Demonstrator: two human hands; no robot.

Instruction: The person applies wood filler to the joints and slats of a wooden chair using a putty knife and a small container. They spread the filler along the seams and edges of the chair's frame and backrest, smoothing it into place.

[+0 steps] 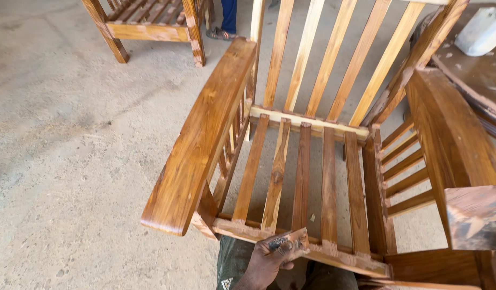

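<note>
Sandpaper scrap [291, 243]: gripped between thumb and fingers of one hand [269, 258], seemingly the left, pressed at the near front rail [312, 252] of the slatted wooden armchair [302, 177]. Rail's long axis left–right. Other hand not seen.

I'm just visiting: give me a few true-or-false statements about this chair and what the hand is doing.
1. The chair has a slatted wooden seat and back. True.
2. One hand holds a small stained pad at the seat's front rail. True.
3. A cushion covers the seat. False: the slats are bare, with the floor showing between them.
4. The chair lies on its side. False: it stands upright.
5. Another wooden frame stands farther back. True.
6. Both hands grip the armrests. False: only one hand is in view, at the front rail.
</note>
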